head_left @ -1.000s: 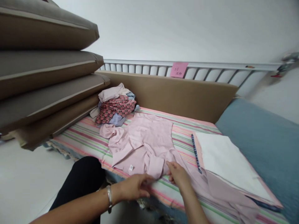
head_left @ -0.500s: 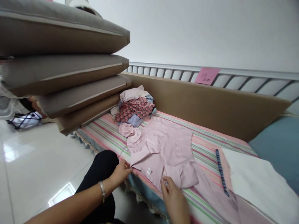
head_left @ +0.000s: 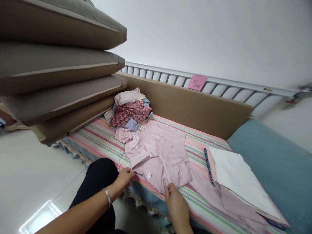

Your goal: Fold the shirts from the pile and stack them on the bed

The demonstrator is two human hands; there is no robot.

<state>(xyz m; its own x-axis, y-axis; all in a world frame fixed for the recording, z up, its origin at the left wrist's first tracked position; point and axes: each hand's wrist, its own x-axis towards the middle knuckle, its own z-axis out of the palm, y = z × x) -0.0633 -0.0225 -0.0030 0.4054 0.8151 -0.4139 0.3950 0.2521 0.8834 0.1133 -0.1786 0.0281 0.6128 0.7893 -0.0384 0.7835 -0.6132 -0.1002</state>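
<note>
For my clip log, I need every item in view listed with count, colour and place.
Shirt: one, pink, spread on the bed
Clothes heap: one, mixed colours, back left
Folded pile: one, white on top, right
Striped sheet: one, multicoloured, under the clothes
Cushions: at least four, grey-brown, stacked left
Panel: one, brown, behind
Railing: one, grey-white, behind panel
Note: one, pink, on railing
Cover: one, blue, far right
Wall: one, white, back
Floor: pale, lower left
Bracelet: one, silver, left wrist
Leg: one, black-clothed, lower left
Left hand, right hand: two, bare, at shirt's near edge
</note>
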